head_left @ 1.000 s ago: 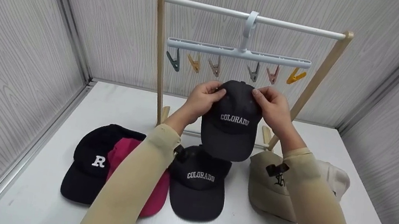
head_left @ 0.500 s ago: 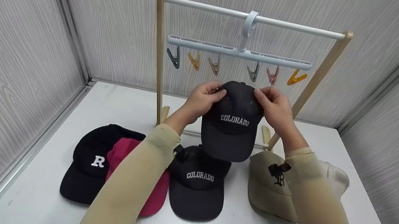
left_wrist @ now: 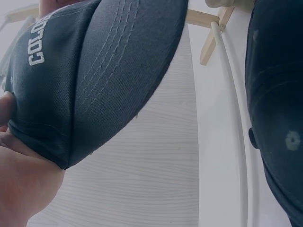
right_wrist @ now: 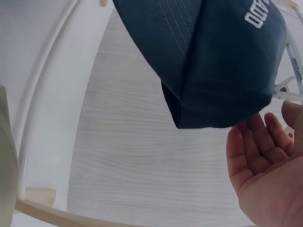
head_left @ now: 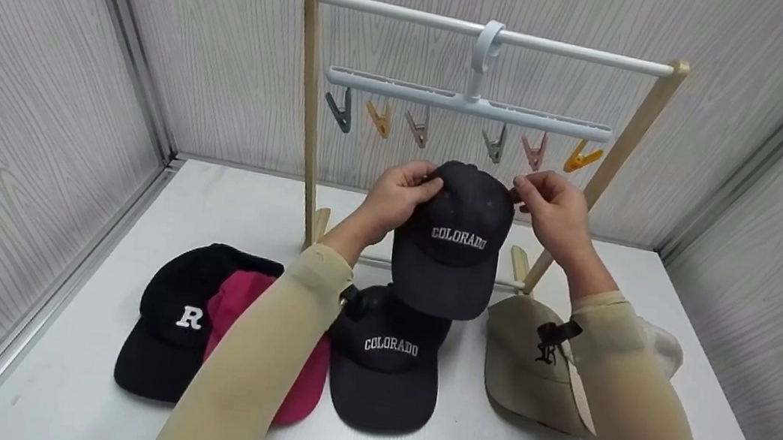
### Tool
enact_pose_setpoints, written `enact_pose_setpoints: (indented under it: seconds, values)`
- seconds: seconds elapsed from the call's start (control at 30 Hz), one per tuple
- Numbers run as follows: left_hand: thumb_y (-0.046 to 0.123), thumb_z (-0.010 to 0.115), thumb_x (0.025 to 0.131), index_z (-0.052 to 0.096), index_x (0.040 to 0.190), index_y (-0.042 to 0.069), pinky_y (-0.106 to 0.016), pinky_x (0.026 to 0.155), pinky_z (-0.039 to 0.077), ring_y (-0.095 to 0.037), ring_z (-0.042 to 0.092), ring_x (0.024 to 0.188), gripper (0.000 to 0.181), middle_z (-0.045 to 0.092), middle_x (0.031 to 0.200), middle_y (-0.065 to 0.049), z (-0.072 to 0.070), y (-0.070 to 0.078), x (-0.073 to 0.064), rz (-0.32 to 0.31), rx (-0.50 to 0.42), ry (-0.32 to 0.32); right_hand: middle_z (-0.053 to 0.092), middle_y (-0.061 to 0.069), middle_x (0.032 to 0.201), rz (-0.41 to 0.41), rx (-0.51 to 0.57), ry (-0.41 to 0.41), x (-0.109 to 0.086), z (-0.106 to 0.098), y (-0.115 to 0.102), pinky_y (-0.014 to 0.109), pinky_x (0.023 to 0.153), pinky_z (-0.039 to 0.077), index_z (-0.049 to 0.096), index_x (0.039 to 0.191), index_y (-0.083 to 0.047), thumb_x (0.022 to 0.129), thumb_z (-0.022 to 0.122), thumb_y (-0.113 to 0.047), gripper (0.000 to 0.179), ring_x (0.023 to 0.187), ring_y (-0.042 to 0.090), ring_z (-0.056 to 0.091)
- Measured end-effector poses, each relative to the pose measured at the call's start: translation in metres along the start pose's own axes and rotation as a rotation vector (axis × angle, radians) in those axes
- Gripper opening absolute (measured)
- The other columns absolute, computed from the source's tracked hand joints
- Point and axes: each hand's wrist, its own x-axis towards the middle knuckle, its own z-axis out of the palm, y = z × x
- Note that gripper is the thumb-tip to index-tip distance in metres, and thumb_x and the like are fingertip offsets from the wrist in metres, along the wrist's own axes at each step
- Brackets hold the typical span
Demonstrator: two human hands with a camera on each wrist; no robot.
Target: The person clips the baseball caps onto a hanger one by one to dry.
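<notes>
A dark Colorado cap (head_left: 459, 210) hangs in the air below the clip hanger, brim downward. My left hand (head_left: 398, 194) pinches its crown on the left, thumb in front. At the cap's right side is my right hand (head_left: 552, 207), its thumb off the cloth; in the right wrist view the loosely bent fingers (right_wrist: 258, 146) lie by the cap's edge, and whether they touch it is unclear. Just above hang a grey clip (head_left: 494, 144) and a pink clip (head_left: 534, 152), both on the pale blue hanger (head_left: 467, 101).
The hanger hooks over the white rod of a wooden rack (head_left: 308, 118). On the white table (head_left: 212, 204) lie a second Colorado cap (head_left: 387, 371), a black R cap (head_left: 169, 327), a magenta cap (head_left: 308, 391), a khaki cap (head_left: 530, 374) and a partly hidden white cap (head_left: 663, 350).
My right hand has let go of the cap's crown and moved slightly right. The left hand keeps its hold, and the cap has stayed nearly in place.
</notes>
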Motion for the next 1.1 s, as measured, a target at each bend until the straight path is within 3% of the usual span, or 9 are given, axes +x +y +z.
enact_pose_setpoints:
  seconds: [0.13, 0.37, 0.6, 0.7, 0.9, 1.1]
  values:
    - [0.013, 0.066, 0.113, 0.076, 0.132, -0.001, -0.034, 0.097, 0.055, -0.018, 0.071, 0.108, 0.026, 0.079, 0.119, -0.008, 0.0, 0.0, -0.002, -0.007, -0.011, -0.001, 0.079, 0.023, 0.104, 0.002, -0.016, 0.016, -0.003, -0.007, 0.001, 0.023, 0.08, 0.058, 0.074, 0.116, 0.007, 0.113, 0.069, -0.025, 0.033, 0.091, 0.015, 0.073]
    - [0.016, 0.066, 0.114, 0.075, 0.133, 0.001, -0.033, 0.098, 0.054, -0.019, 0.07, 0.111, 0.027, 0.078, 0.121, -0.008, -0.003, -0.001, -0.003, -0.022, 0.023, -0.002, 0.078, 0.019, 0.1, 0.12, -0.181, 0.173, -0.006, -0.017, -0.004, 0.021, 0.071, 0.054, 0.074, 0.116, 0.002, 0.113, 0.066, -0.038, 0.041, 0.083, 0.013, 0.073]
    - [0.015, 0.066, 0.113, 0.076, 0.132, 0.0, -0.034, 0.097, 0.054, -0.02, 0.07, 0.109, 0.025, 0.078, 0.12, -0.009, -0.003, -0.001, -0.004, -0.021, 0.012, 0.003, 0.079, 0.018, 0.111, 0.231, -0.305, 0.249, -0.007, -0.023, -0.014, 0.022, 0.071, 0.052, 0.071, 0.126, -0.002, 0.112, 0.062, -0.052, 0.054, 0.093, 0.02, 0.078]
    - [0.015, 0.066, 0.113, 0.076, 0.131, 0.001, -0.034, 0.097, 0.055, -0.02, 0.071, 0.109, 0.025, 0.078, 0.119, -0.008, -0.003, -0.001, -0.004, -0.018, 0.008, -0.002, 0.077, 0.017, 0.118, 0.256, -0.346, 0.266, -0.006, -0.025, -0.02, 0.029, 0.077, 0.054, 0.068, 0.134, -0.001, 0.111, 0.06, -0.057, 0.061, 0.1, 0.024, 0.077]
    - [0.015, 0.067, 0.113, 0.076, 0.133, 0.001, -0.034, 0.097, 0.055, -0.02, 0.071, 0.11, 0.026, 0.078, 0.121, -0.009, -0.003, -0.001, -0.004, -0.018, 0.006, -0.003, 0.07, 0.023, 0.145, 0.292, -0.328, 0.278, 0.0, -0.023, -0.03, 0.048, 0.103, 0.056, 0.051, 0.156, 0.002, 0.11, 0.06, -0.059, 0.078, 0.13, 0.034, 0.07]
    - [0.015, 0.066, 0.113, 0.076, 0.133, 0.0, -0.034, 0.097, 0.055, -0.019, 0.071, 0.11, 0.027, 0.079, 0.122, -0.009, -0.004, -0.001, -0.004, -0.019, 0.002, -0.002, 0.062, 0.026, 0.152, 0.259, -0.26, 0.338, 0.012, -0.015, -0.036, 0.046, 0.11, 0.055, 0.041, 0.159, 0.004, 0.11, 0.064, -0.049, 0.075, 0.135, 0.035, 0.067]
